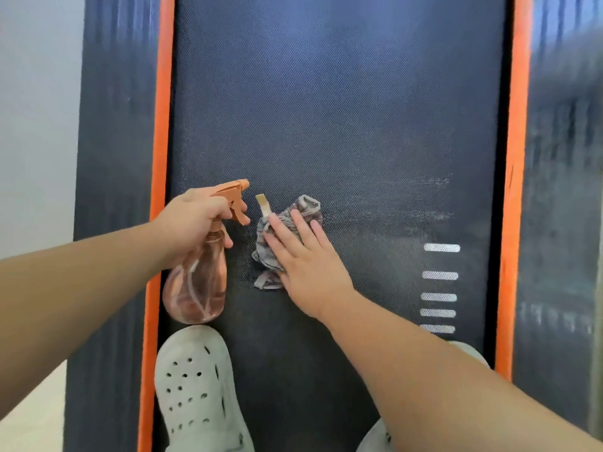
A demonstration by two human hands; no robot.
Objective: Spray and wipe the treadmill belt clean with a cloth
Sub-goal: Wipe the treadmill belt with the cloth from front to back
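Two pale clogs point(199, 393) stand on the near end of the belt point(342, 109). Just beyond them, the left grip point(192, 220) is curled round the neck of a pink spray bottle point(199, 282), its orange nozzle pointing right, over the belt's left edge. Beside it the right grip point(306, 265) lies open, flat fingers pressing a crumpled striped cloth point(305, 205) onto the belt. White stripes point(440, 275) mark the belt to the right, with pale streaks point(408, 197) above them. Orange rails point(163, 125) run along both sides
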